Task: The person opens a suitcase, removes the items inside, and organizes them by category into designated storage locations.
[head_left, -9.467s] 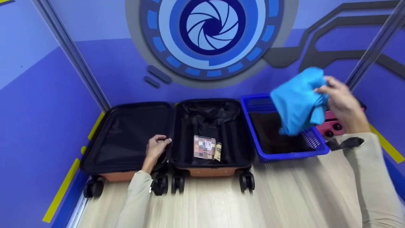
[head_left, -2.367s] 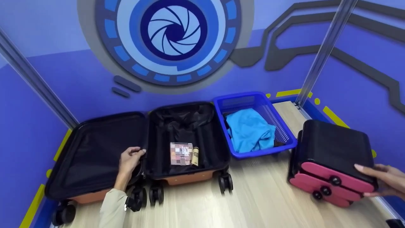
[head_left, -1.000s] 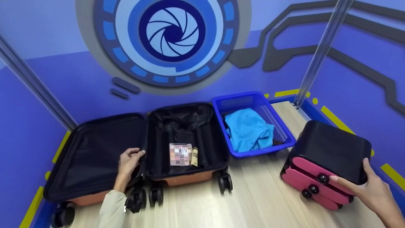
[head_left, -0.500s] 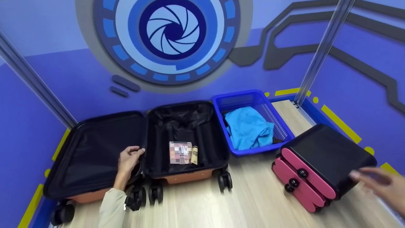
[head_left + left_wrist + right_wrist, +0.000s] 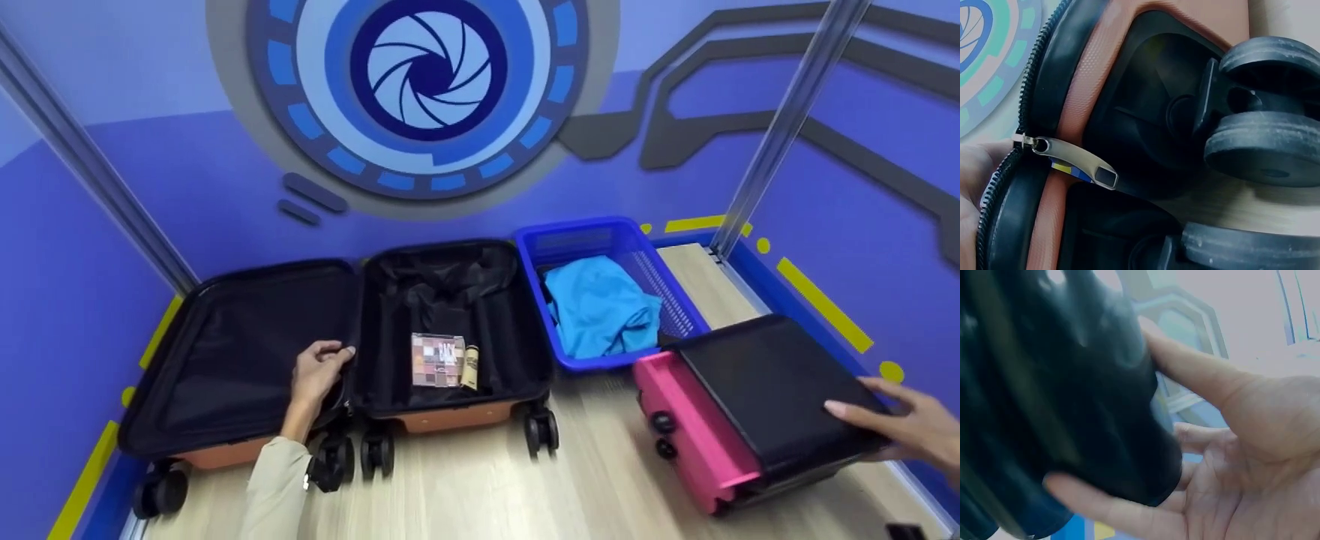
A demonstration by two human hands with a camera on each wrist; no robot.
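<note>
My left hand (image 5: 316, 379) holds the inner rim of an open suitcase (image 5: 247, 352), fingers curled and thumb on the edge. In the left wrist view, part of that hand (image 5: 971, 197) lies beside the zipper (image 5: 1027, 84), near a metal zipper pull (image 5: 1075, 157). On the right, my right hand (image 5: 911, 420) grips the rear end of a small black drawer box (image 5: 780, 390), tilted on the floor. A pink drawer (image 5: 697, 420) sticks out of its front. The right wrist view shows thumb and fingers spread around the box's dark, glossy end (image 5: 1072, 382).
An eyeshadow palette (image 5: 437, 361) and a small yellowish tube (image 5: 469, 367) lie in the suitcase's right half. Beside it stands a blue basket (image 5: 536, 300) with a blue cloth (image 5: 604, 307) over something dark. Walls (image 5: 172, 180) enclose the floor on three sides.
The blue cloth went from my right hand into the basket. My right hand then took the drawer box and turned it; a pink drawer now juts out. My left hand stays at the suitcase rim.
</note>
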